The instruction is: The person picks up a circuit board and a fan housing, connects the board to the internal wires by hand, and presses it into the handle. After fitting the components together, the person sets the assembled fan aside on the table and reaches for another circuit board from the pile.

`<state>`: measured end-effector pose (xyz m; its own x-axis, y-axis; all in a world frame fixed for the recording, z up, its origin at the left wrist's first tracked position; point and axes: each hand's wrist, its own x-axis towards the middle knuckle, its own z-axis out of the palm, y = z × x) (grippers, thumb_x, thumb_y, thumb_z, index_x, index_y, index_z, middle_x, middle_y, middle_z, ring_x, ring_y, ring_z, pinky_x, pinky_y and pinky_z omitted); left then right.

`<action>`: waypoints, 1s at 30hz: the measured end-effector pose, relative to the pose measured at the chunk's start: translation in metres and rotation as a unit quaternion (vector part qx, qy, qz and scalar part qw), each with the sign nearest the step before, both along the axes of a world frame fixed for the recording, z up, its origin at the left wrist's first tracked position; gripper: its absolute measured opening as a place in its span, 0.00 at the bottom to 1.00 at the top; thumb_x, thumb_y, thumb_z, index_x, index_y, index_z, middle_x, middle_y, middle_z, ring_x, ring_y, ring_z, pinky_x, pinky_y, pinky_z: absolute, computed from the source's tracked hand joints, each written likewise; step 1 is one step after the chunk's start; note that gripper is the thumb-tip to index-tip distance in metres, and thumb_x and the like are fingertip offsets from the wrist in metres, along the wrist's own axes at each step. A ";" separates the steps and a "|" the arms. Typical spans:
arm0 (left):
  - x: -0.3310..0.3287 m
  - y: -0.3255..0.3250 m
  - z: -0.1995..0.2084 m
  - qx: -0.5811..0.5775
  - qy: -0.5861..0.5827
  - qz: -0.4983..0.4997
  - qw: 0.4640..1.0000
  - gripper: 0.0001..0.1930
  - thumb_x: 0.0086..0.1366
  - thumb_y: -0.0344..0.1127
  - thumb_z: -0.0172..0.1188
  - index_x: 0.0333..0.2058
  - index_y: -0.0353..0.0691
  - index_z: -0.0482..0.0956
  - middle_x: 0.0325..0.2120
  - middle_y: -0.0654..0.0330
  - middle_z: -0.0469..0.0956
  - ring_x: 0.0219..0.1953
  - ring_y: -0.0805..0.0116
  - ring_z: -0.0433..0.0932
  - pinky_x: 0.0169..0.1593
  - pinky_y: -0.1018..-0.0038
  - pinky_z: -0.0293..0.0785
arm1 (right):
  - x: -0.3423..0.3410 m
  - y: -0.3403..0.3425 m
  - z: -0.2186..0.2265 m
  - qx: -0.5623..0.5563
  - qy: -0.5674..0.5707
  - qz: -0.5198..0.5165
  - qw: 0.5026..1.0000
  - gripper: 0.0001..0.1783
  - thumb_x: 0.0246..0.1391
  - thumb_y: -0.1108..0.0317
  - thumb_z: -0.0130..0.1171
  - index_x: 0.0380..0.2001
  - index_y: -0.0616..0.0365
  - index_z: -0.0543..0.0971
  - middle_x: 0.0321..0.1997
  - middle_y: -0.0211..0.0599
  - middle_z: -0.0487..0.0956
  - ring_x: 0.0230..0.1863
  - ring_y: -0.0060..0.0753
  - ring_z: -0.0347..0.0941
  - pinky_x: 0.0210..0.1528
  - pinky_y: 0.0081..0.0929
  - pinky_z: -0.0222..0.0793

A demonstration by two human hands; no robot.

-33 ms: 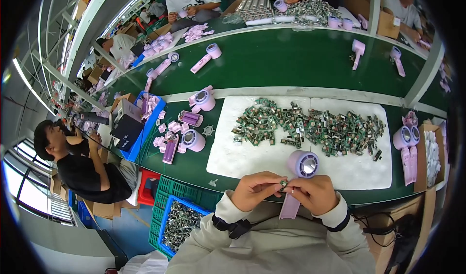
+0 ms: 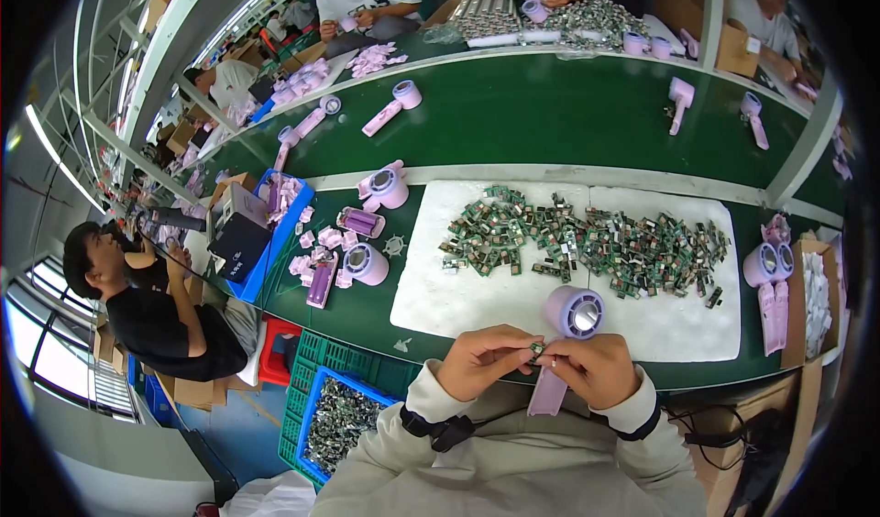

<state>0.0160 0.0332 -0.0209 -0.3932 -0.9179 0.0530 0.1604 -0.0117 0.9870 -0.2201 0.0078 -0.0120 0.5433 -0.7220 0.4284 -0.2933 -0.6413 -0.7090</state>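
Observation:
Between the thumb and fingertips of my left hand (image 2: 484, 361) is a small green circuit board (image 2: 536, 347). My right hand (image 2: 598, 368) is closed around the handle of a lilac handheld fan (image 2: 576, 312), its fingertips meeting the board. The fan's round head points away from me over the foam sheet, and its pale pink handle comes out below my fingers. Part of the handle is hidden by my right hand. Beyond the fan, a wide heap of green circuit boards (image 2: 632, 251) lies on the white foam sheet (image 2: 422, 283).
Left of the foam, fan heads (image 2: 365, 264) and pink shell pieces lie near a blue tray (image 2: 291, 228). Fans stand at right beside a cardboard box (image 2: 811, 334). A blue crate (image 2: 316, 416) of boards sits low left. Fans lie on the green conveyor (image 2: 541, 104); co-workers sit around.

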 end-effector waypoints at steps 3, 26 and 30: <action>-0.001 -0.001 0.001 0.000 0.003 -0.016 1.000 0.15 0.72 0.20 0.54 0.55 0.33 0.79 0.49 0.52 0.79 0.48 0.65 0.81 0.48 0.73 0.82 | 0.000 0.000 0.003 0.007 -0.002 0.004 1.000 0.09 0.53 0.71 0.68 0.39 0.55 0.82 0.25 0.33 0.84 0.21 0.35 0.79 0.24 0.31 0.72; 0.000 -0.010 -0.005 -0.026 0.025 -0.009 0.999 0.14 0.72 0.23 0.56 0.54 0.32 0.79 0.47 0.52 0.80 0.47 0.65 0.82 0.46 0.72 0.82 | 0.012 -0.001 0.000 0.022 -0.016 -0.061 0.998 0.05 0.53 0.72 0.69 0.34 0.58 0.84 0.12 0.28 0.67 0.13 0.22 0.60 0.19 0.26 0.55; -0.004 -0.011 -0.006 -0.025 0.025 -0.007 0.999 0.13 0.72 0.25 0.57 0.53 0.31 0.80 0.44 0.54 0.81 0.45 0.67 0.82 0.46 0.72 0.82 | 0.011 0.003 -0.001 0.019 -0.028 -0.077 0.996 0.05 0.54 0.72 0.69 0.35 0.58 0.84 0.12 0.28 0.68 0.13 0.21 0.60 0.19 0.25 0.55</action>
